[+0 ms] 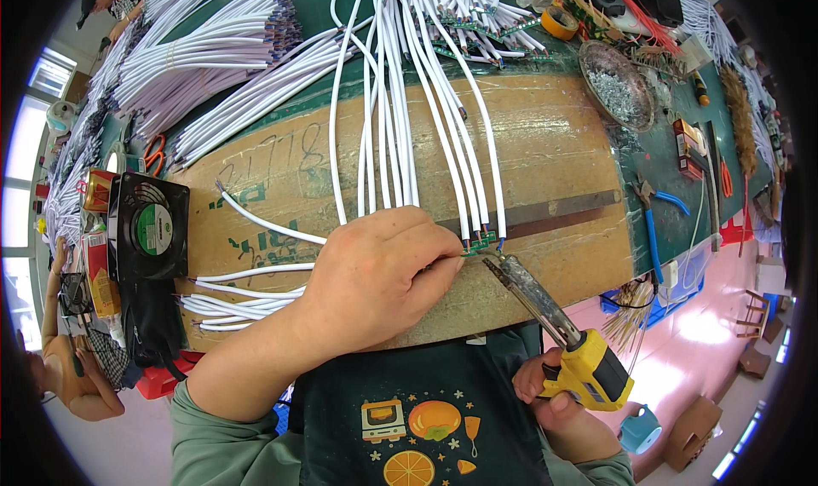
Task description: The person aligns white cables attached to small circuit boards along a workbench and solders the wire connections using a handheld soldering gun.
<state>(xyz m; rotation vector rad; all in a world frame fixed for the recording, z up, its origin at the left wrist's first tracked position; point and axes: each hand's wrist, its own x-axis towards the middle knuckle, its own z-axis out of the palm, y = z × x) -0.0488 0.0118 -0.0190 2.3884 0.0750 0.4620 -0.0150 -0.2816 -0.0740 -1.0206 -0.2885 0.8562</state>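
Left hand [379,277] is pressed flat-ish on the cardboard sheet [545,137], fingers curled and pinching a tiny green circuit board [480,243] where a few white cables [464,162] end. Right hand [562,401] has its fingers wrapped tight around a yellow soldering iron [567,337], tip touching that board just beside the dark metal bar [554,213].

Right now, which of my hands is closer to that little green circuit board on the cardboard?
Left. Your left hand has its fingertips right at the small green circuit board. Your right hand is back near your body, gripping the yellow soldering iron, whose tip reaches the board.
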